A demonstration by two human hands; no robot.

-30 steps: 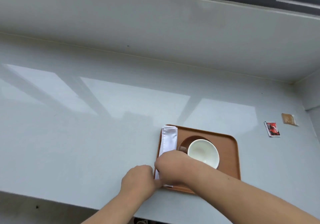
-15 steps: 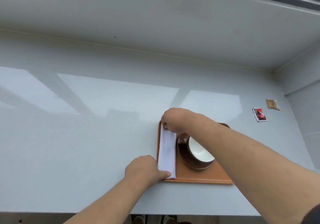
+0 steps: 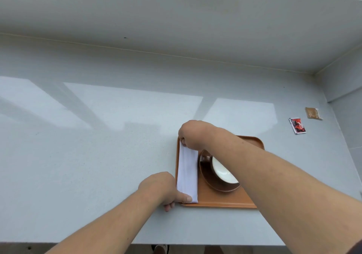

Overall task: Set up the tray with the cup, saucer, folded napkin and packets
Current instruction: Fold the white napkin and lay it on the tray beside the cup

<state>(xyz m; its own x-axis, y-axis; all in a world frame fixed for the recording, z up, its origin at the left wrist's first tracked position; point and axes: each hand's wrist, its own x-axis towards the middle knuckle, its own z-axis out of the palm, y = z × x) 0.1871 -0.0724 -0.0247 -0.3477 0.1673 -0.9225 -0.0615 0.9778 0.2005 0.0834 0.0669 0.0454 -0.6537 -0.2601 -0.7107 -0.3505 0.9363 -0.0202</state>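
**Napkin squared along the tray's left edge, packets not yet brought over**

Farthest left, the left hand [image 3: 158, 189] rests on the pale worktop [image 3: 88, 155] with its thumb pressed onto the near end of the folded napkin [image 3: 187, 172], at about 7 o'clock on the tray [image 3: 221, 200]. The other fingers [image 3: 168, 206] curl under at the tray's rim, narrow rather than spread. This looks like an anchor, pinning the near end down.

The napkin lies as a long white strip inside the tray's left rim, running from 7 toward 11 o'clock. At its far end the right hand [image 3: 193, 135] is closed down on the cloth, fingertips pinching or pressing the top corner; which of the two I cannot tell. With both ends held, the purpose is probably to straighten the strip parallel to the rim.

Just right of the napkin, the brown saucer [image 3: 210, 177] carries the white cup [image 3: 222, 170], partly hidden by the right forearm.

Well apart, at roughly 2 o'clock from the tray, the red packet [image 3: 297, 126] and the tan packet [image 3: 313, 113] lie on the worktop, probably the next items to collect.
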